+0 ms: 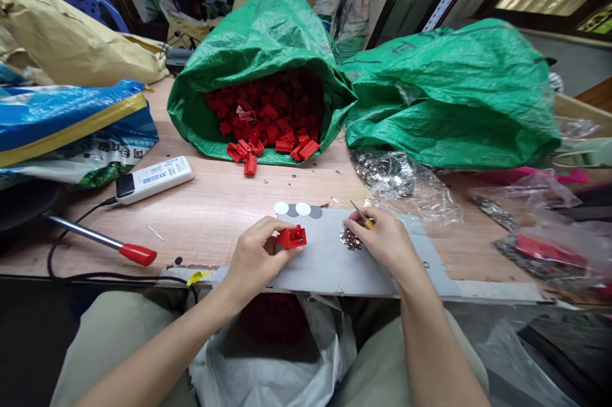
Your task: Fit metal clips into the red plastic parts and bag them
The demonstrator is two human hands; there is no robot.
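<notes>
Red plastic box-shaped housing [292, 238] gripped between thumb and fingers of left hand [261, 254], over grey flat sheet [320, 273]; at its 3 o'clock, right hand [385, 238] pinches slim yellow-handled metal tool [368, 224], fingertips at heap of small shiny metal pieces [350, 242]; step looks like picking one piece; best hold housing steady, single out piece, mind tool point; cannot tell whether right fingertips pinch piece; housing interior too small to read; at 12 o'clock, depths of green woven-plastic sack [282, 24] shadowed; whitish plastic sack [268, 384], 6 o'clock, cut off.
</notes>
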